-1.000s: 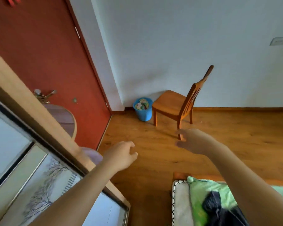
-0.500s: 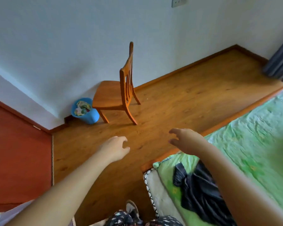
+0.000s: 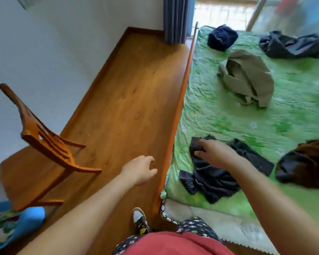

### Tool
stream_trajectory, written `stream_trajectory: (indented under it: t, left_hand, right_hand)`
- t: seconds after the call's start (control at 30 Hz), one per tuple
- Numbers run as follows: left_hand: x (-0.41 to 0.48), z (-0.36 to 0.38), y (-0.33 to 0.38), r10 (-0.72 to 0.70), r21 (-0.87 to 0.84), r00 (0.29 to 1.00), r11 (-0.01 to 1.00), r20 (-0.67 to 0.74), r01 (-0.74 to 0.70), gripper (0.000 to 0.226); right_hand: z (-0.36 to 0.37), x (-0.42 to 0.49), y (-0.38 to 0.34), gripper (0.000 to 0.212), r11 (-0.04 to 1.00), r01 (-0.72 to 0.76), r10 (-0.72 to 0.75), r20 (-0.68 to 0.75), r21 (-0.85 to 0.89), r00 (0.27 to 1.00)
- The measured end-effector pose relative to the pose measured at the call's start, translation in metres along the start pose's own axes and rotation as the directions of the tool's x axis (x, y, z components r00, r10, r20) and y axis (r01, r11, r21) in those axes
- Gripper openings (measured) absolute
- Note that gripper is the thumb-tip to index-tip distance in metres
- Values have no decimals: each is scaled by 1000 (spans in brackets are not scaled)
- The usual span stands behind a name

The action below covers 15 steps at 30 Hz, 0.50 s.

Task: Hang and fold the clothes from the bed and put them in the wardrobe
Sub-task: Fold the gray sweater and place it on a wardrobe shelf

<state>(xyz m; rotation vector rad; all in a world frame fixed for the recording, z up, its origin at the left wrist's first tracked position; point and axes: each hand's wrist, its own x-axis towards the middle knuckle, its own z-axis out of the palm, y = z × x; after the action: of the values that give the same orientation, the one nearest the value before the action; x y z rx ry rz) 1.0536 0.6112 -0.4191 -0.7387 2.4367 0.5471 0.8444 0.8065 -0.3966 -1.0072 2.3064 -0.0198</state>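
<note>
at far left a blue bin (image 3: 28, 216) sits beside a wooden chair (image 3: 44, 144) on the wood floor (image 3: 129, 100). the left hand (image 3: 139, 170) hovers over the floor just beside the bed frame, fingers loosely spread, holding nothing. on the green sheet (image 3: 219, 115) of the bed, the right hand (image 3: 216, 155) rests on a crumpled dark garment (image 3: 212, 181) near the corner, its fingers seemingly pinching the upper fold. further right lie a khaki garment (image 3: 247, 78) and a brown-and-black garment (image 3: 306, 162).

Crumpled dark garment (image 3: 210, 178) lies on the green bed (image 3: 219, 115)
</note>
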Motion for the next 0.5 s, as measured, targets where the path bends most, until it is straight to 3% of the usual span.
stream_trajectory:
  t: [0.2, 0.3, 0.5]
  left_hand:
    - [45, -4, 18, 253, 88, 958, 960, 137, -266, 49]
    - [62, 10, 51, 315, 104, 926, 934, 210, -341, 51]
    - [90, 48, 122, 328, 94, 899, 925, 290, -368, 47]
  right_hand:
    - [36, -40, 23, 46, 950, -279, 280, 15, 140, 960]
    - [54, -63, 49, 48, 909, -379, 378, 45, 170, 925]
    - [83, -70, 125, 49, 879, -422, 410, 101, 220, 906]
